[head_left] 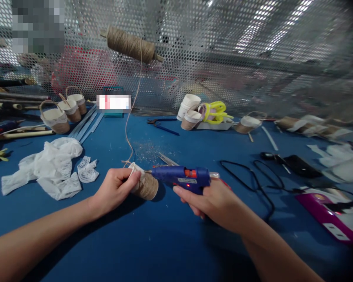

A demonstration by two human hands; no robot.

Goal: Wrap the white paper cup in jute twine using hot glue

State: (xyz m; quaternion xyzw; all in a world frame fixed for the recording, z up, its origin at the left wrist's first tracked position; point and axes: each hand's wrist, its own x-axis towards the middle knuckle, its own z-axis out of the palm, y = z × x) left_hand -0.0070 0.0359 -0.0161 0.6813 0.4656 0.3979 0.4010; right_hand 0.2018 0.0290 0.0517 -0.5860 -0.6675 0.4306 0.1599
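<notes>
My left hand [114, 190] is closed round a small paper cup [144, 184] lying on its side, most of it wrapped in brown twine. My right hand [211, 201] grips a blue hot glue gun [182, 177], its nozzle touching the cup's bare white rim end. A strand of twine [132, 117] runs from the cup up to a twine spool [131, 45] hanging on the perforated metal screen. Scissors [167, 159] lie just behind the glue gun on the blue table [164, 243].
Finished twine-wrapped cups with handles [60, 115] stand at the back left beside glue sticks [85, 123]. Crumpled white plastic [51, 166] lies left. White cups [190, 107], yellow item [217, 111], black cable [255, 182], a dark phone [300, 165] and a purple device [326, 211] sit right.
</notes>
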